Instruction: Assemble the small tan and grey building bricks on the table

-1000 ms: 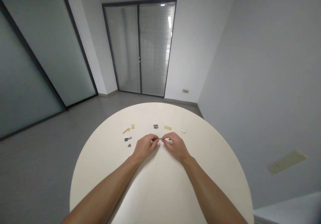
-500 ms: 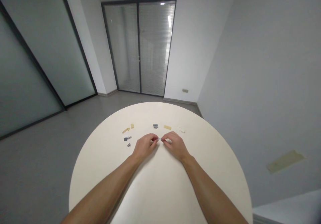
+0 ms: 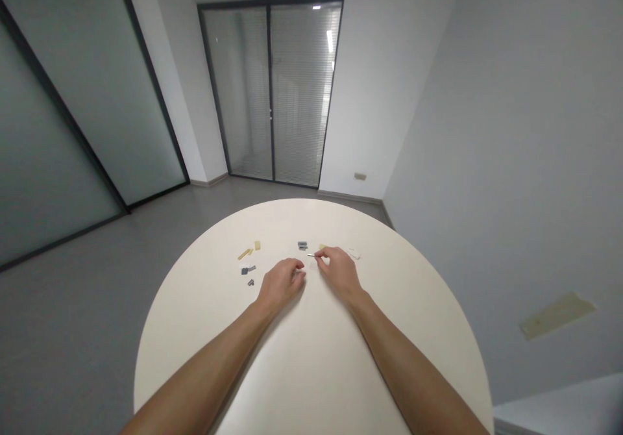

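Observation:
My hands are over a round cream table [image 3: 311,357]. My right hand [image 3: 339,271] pinches a thin grey-and-silver strip [image 3: 310,254] at its fingertips. The strip looks like a small building piece, but it is too small to tell exactly. My left hand [image 3: 281,285] has curled fingers, holds nothing visible and is nearest to two grey pieces [image 3: 248,269]. A beige strip [image 3: 321,247] lies partly hidden behind my right fingers, near a small grey stack [image 3: 302,245].
Two yellow strips [image 3: 248,250] lie at the far left of the loose pieces, and a white piece [image 3: 354,253] lies far right. Grey floor surrounds the table. A glass door with blinds [image 3: 270,94] stands ahead, with frosted glass panels [image 3: 73,97] on the left.
My hands were together with the strip between them. They have parted: my right hand has moved up and right with the strip, and my left hand has let go.

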A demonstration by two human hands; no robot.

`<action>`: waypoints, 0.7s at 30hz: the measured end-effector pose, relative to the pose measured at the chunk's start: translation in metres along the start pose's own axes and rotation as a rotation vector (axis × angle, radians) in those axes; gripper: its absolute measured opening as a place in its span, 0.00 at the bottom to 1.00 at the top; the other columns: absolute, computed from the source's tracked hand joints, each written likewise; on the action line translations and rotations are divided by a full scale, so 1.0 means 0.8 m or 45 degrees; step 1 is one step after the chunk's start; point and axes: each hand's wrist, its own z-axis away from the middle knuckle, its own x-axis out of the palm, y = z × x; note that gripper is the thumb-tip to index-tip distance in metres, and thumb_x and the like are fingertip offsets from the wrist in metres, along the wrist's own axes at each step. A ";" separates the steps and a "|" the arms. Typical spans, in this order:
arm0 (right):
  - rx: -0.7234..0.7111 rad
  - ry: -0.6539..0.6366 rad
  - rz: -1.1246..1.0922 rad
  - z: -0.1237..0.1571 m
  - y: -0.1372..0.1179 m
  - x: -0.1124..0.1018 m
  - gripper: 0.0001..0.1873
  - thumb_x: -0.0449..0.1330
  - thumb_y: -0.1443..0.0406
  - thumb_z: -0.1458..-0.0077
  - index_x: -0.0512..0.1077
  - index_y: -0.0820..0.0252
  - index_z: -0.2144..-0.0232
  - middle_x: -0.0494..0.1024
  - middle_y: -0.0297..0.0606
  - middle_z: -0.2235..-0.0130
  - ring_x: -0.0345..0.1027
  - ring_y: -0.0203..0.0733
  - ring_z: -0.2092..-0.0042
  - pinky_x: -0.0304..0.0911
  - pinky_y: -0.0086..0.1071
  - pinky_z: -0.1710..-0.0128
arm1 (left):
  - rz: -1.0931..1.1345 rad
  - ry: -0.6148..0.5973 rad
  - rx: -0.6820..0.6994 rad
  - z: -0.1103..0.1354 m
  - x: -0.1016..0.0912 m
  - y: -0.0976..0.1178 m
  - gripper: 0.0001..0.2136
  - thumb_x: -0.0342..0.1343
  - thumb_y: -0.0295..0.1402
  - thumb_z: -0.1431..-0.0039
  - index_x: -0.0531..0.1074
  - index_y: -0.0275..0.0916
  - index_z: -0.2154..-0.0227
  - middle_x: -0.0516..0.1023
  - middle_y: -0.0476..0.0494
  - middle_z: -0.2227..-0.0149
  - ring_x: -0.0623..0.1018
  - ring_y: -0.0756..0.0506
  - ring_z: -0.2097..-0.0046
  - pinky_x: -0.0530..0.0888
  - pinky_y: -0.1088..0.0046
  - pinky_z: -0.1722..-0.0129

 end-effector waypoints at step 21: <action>0.110 -0.072 0.286 -0.066 0.003 0.054 0.08 0.61 0.67 0.44 0.80 0.51 0.68 0.83 0.35 0.65 0.75 0.43 0.62 0.63 0.34 0.56 | -0.057 -0.084 0.112 0.001 0.005 -0.006 0.07 0.54 0.30 0.40 0.76 0.42 0.62 0.75 0.43 0.53 0.73 0.42 0.50 0.70 0.65 0.49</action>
